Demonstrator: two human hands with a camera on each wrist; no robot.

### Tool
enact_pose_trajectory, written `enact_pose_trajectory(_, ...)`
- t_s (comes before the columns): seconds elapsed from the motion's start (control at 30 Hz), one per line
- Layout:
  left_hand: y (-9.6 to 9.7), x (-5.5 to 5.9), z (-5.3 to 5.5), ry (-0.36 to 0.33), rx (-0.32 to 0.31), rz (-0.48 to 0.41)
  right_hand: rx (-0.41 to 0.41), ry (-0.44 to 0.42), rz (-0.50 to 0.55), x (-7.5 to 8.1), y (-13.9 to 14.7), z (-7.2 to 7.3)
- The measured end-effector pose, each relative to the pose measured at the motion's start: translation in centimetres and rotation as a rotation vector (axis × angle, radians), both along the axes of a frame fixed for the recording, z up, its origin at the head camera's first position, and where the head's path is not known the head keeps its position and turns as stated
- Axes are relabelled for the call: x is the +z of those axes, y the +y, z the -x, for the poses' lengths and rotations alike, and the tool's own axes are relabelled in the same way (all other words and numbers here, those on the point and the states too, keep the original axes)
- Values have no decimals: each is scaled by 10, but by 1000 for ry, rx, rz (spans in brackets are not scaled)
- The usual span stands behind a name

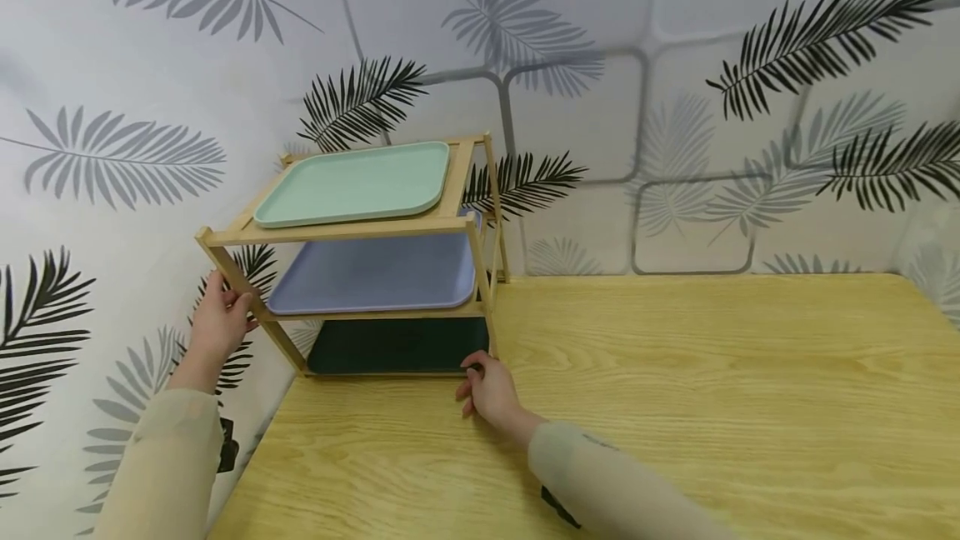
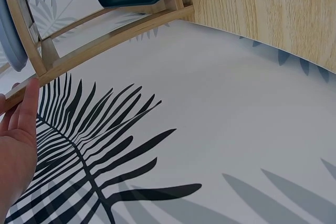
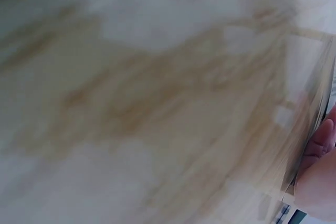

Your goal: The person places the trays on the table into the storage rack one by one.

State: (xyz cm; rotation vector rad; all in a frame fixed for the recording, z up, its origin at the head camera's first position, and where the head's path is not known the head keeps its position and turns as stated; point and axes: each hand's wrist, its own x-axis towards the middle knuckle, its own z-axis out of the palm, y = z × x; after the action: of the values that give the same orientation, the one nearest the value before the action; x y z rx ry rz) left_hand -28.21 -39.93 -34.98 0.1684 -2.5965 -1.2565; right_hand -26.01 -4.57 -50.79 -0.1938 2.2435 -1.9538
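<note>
A three-tier wooden shelf rack (image 1: 337, 232) stands at the table's left end. It bears a mint-green tray (image 1: 360, 182) on top, a lavender tray (image 1: 375, 273) in the middle and a dark green tray (image 1: 397, 346) at the bottom. My left hand (image 1: 217, 323) grips the rack's front left post below the top tier; the left wrist view shows its fingers (image 2: 30, 106) against the wood. At the bottom front right corner, my right hand (image 1: 491, 390) holds the rack with bent fingers, its fingertips beside the dark green tray. The right wrist view is mostly blurred.
The wood-grain table (image 1: 675, 390) extends to the right of the rack. Behind and to the left rises a pale wall (image 1: 585, 132) with a feather-leaf pattern. The rack stands close to the table's left edge.
</note>
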Motion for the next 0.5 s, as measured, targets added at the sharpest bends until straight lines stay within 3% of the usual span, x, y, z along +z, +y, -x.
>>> enact_pose_trajectory(0.23, 3, -1, 3, -2, -10, -6, -3, 32, 22, 2, 4, -4)
enact_pose_trajectory(0.5, -8, 5, 0, 1, 11, 15, 201, 57, 85, 23, 16, -29)
